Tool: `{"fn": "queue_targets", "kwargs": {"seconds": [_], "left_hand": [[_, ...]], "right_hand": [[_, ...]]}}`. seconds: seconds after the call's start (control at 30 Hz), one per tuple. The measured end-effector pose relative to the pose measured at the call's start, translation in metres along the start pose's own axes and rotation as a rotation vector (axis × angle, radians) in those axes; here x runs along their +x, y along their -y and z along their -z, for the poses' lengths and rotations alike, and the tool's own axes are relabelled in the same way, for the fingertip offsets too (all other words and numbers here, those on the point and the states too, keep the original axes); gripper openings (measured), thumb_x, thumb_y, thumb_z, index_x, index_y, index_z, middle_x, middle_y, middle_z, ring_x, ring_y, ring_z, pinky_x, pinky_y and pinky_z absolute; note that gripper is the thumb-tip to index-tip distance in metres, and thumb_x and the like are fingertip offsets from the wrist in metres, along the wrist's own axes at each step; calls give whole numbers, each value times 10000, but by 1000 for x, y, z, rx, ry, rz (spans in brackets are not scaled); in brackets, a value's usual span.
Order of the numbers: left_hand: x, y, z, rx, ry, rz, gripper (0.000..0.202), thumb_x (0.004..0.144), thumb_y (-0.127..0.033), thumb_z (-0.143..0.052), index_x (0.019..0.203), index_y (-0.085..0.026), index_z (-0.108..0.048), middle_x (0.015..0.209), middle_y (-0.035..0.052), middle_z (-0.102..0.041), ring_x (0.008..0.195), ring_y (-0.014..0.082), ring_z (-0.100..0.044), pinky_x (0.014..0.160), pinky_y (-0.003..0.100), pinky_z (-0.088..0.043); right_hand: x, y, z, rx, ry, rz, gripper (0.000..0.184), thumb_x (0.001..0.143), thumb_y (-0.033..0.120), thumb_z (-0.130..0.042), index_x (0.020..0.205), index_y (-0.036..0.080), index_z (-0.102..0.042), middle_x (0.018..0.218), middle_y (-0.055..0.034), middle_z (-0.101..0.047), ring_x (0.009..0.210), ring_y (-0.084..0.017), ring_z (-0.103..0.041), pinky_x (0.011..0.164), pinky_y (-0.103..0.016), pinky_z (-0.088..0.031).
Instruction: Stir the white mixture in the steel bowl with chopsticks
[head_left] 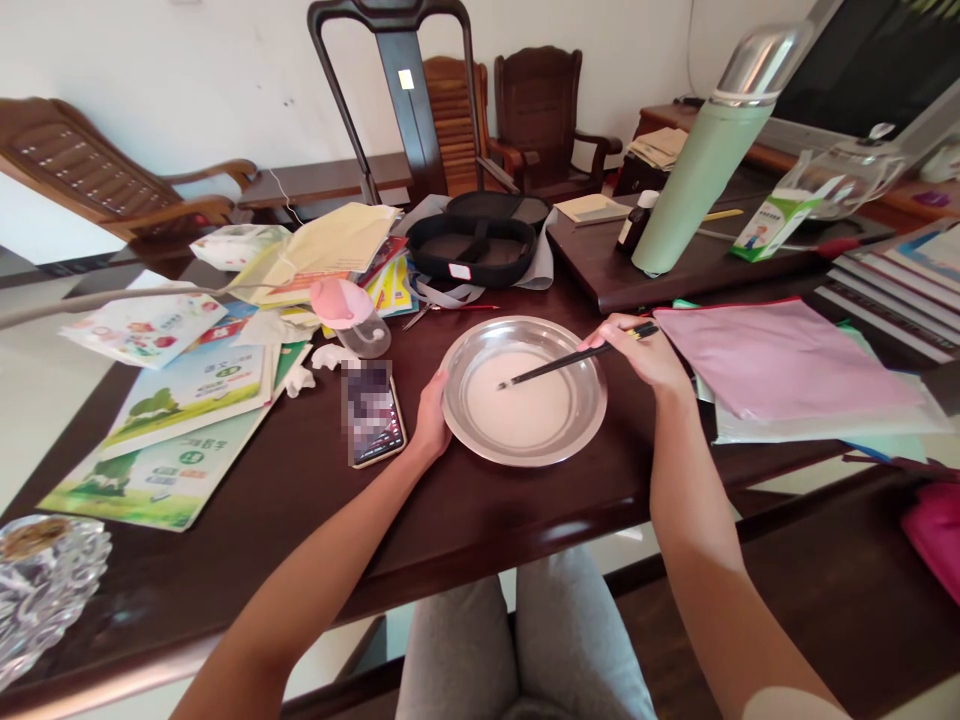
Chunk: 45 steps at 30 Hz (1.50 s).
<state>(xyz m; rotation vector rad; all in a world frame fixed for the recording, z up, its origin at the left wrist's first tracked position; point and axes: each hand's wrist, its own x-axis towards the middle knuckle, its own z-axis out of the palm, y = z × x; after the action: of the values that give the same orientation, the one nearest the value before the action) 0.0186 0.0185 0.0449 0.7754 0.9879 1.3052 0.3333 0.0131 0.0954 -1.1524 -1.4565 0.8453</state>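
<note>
A round stainless steel bowl (480, 345) stands on the dark wooden table in front of me, with a pale, milky liquid (517, 415) in its bottom. My left hand (433, 415) grips the bowl's left side, the thumb along the rim and the other fingers mostly hidden. In my right hand (637, 350) is a pair of black chopsticks (559, 364), slanting down to the left. Their tips reach the liquid near the middle of the bowl. Left of my left hand lies a phone (373, 415) with its screen lit and partly blurred.
Booklets (161, 470), crumpled tissues (300, 378) and a pink-lidded cup (352, 315) lie to the left. Behind the bowl is an open black case (472, 250). A green thermos (694, 170), a pink pouch (780, 355) and stacked books (892, 300) are on the right.
</note>
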Motion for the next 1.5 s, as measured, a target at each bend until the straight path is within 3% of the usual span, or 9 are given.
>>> {"fn": "queue_targets", "kwargs": {"seconds": [0.17,0.33,0.4,0.5,0.63,0.87,1.07,1.3,1.5], "left_hand": [[0,0,-1,10,-15,9,290,756,-486,-820,867,-222,-772,894,58,-821,1173,341,-743,1037,417,-579],[0,-1,-1,-3,-24,18,262,761,-466,-825,851,-225,-769,878,52,-817,1169,340,-749,1037,420,-584],[0,-1,-1,-4,-24,8,251,768,-457,-830,845,-227,-768,901,52,-824,1190,342,-746,1052,425,-583],[0,-1,-1,-3,-23,5,248,775,-464,-827,825,-230,-761,919,54,-830,1210,348,-740,1055,431,-585],[-2,-2,-1,3,-6,7,269,763,-487,-833,814,-236,-750,910,53,-826,1210,354,-736,1047,431,-585],[-1,-1,-2,1,-25,20,258,776,-474,-830,818,-231,-752,937,62,-831,1236,356,-732,1071,441,-584],[-1,-2,-2,-7,-28,18,208,803,-436,-809,814,-234,-758,902,45,-827,1196,338,-748,1049,420,-591],[0,-1,0,-4,-24,26,194,822,-412,-789,864,-222,-785,917,45,-837,1175,324,-758,1050,414,-589],[1,0,0,-20,-7,16,250,794,-446,-807,880,-212,-790,938,58,-842,1160,332,-760,1032,403,-590]], "right_hand": [[-3,-5,14,27,-177,38,537,873,727,-778,593,273,-716,657,-38,-787,707,-285,-787,869,-479,-633],[-2,-2,4,49,40,-6,515,836,748,-801,633,278,-751,691,-39,-803,749,-287,-797,855,-460,-630],[-1,0,0,28,57,-16,509,825,759,-805,667,277,-767,726,-38,-821,784,-283,-804,887,-450,-627],[-1,0,3,11,-40,-14,488,838,733,-810,673,276,-765,737,-30,-825,798,-276,-804,933,-447,-611],[-3,-3,14,38,-167,13,546,847,744,-789,576,277,-706,624,-36,-763,708,-291,-781,864,-474,-616],[-1,2,-1,12,48,-6,497,828,751,-805,678,278,-770,726,-39,-819,797,-288,-809,896,-454,-638],[-2,-1,12,19,-173,14,555,836,774,-780,584,284,-711,646,-43,-776,714,-299,-783,852,-482,-629],[-2,2,0,-3,22,-8,491,830,753,-803,668,291,-775,725,-25,-815,788,-285,-802,904,-458,-623],[-3,-3,12,35,-185,44,520,865,718,-796,599,278,-712,664,-32,-787,706,-279,-781,861,-474,-624]]}}
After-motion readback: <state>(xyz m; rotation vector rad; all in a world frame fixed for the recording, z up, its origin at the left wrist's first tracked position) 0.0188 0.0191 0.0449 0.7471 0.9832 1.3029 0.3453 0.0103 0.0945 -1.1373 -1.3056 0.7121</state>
